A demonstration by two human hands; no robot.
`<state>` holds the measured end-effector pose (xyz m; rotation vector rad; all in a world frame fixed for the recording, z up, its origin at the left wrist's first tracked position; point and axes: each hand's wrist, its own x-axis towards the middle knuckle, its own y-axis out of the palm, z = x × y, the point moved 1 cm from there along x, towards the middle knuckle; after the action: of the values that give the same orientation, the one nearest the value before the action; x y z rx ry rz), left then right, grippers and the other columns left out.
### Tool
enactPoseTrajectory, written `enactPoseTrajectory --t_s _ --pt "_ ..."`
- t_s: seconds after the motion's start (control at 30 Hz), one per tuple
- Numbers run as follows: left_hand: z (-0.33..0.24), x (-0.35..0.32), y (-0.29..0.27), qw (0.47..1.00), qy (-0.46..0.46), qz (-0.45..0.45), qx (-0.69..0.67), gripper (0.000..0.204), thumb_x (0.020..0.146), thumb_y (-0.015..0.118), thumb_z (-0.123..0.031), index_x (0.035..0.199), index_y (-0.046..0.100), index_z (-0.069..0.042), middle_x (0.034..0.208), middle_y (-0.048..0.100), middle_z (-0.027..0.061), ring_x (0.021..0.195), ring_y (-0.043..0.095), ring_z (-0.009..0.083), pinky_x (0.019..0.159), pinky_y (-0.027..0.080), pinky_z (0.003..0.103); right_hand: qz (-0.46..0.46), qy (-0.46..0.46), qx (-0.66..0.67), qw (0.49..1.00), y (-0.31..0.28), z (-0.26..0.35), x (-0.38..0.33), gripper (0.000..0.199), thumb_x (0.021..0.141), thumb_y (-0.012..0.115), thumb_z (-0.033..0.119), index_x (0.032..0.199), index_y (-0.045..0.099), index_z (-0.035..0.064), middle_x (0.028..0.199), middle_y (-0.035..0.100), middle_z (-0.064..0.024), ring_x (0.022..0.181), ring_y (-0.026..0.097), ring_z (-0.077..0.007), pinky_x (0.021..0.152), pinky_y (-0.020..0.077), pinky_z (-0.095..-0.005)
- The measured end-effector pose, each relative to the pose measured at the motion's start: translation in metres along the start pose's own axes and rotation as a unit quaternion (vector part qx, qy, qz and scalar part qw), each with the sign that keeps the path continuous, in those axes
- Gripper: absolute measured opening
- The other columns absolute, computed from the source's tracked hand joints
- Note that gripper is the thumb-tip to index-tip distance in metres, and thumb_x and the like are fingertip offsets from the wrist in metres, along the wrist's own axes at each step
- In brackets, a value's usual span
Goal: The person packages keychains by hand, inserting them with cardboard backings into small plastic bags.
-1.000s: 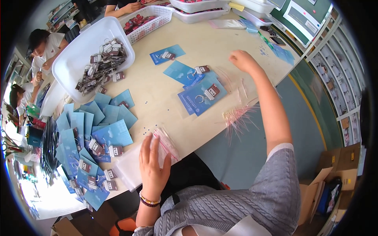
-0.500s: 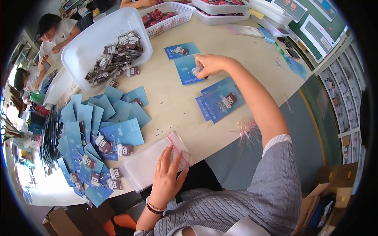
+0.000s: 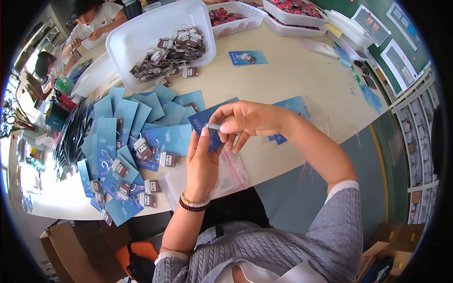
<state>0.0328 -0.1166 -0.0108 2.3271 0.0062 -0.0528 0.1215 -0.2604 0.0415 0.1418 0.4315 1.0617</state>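
Off the plastic bags (image 3: 225, 183) comes the left hand (image 3: 204, 162), now pinching the blue card (image 3: 200, 119) mid-frame; the right hand (image 3: 246, 120) pinches its keychain (image 3: 213, 126), making it two-handed work!

"What is sitting farther off?"
"A perforated white basket (image 3: 241, 26) is holding red pieces (image 3: 226, 17)."
"And around?"
"White shelves (image 3: 420, 187) are lining the right; a cardboard box (image 3: 70, 245) is standing lower left."

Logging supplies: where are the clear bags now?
In the head view, the clear bags lie just below centre, at the table's near edge, right of the blue card pile.
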Motion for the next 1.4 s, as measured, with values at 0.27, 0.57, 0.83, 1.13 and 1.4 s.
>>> enactPoseTrajectory --t_s 0.27,0.57,0.83,1.13,1.4 --pt "-0.033 -0.030 -0.025 0.990 0.047 -0.083 0.108 0.028 0.095 0.044 -0.024 0.104 0.055 0.000 0.096 0.061 0.0062 0.085 0.060 0.0137 0.075 0.052 0.030 -0.123 -0.067 -0.280 0.950 0.014 -0.014 -0.023 0.045 0.077 0.068 0.009 0.118 0.050 0.0043 0.099 0.053 -0.0049 0.076 0.051 -0.0093 0.058 0.0472 -0.0236" --pt "-0.037 -0.062 -0.031 0.983 -0.022 -0.030 0.182 0.032 0.095 0.041 -0.020 0.119 0.048 -0.001 0.107 0.058 0.0098 0.094 0.060 0.0184 0.077 0.052 0.033 -0.231 -0.074 -0.059 0.968 0.041 -0.090 -0.032 0.046 0.085 0.062 0.020 0.123 0.041 0.0038 0.096 0.058 -0.0061 0.080 0.057 -0.0103 0.067 0.0492 -0.0251" --pt "0.001 -0.085 -0.034 0.652 0.187 0.116 0.725 0.062 0.087 0.053 -0.030 0.135 0.029 0.001 0.137 0.030 0.0245 0.127 0.032 0.0386 0.102 0.030 0.046 -0.405 -0.161 0.082 0.896 0.035 -0.104 -0.100 0.028 0.088 0.056 0.019 0.110 0.049 0.0034 0.092 0.061 -0.0064 0.071 0.061 -0.0109 0.051 0.0511 -0.0262" --pt "0.026 -0.094 -0.020 0.492 0.137 0.098 0.854 0.052 0.080 0.059 -0.021 0.126 0.042 -0.004 0.131 0.037 0.0207 0.117 0.040 0.0342 0.100 0.027 0.050 -0.460 -0.124 0.070 0.876 0.049 -0.129 -0.143 0.024 0.088 0.056 0.021 0.102 0.050 0.0037 0.087 0.062 -0.0073 0.066 0.062 -0.0118 0.048 0.0519 -0.0268" --pt "0.021 -0.089 -0.025 0.590 0.173 0.051 0.787 0.029 0.090 0.043 -0.014 0.112 0.055 0.001 0.122 0.050 0.0192 0.113 0.047 0.0323 0.100 0.029 0.044 -0.488 -0.111 0.068 0.863 0.081 -0.143 -0.138 0.026 0.091 0.052 0.022 0.106 0.045 0.0026 0.085 0.062 -0.0105 0.059 0.063 -0.0160 0.045 0.0529 -0.0278"
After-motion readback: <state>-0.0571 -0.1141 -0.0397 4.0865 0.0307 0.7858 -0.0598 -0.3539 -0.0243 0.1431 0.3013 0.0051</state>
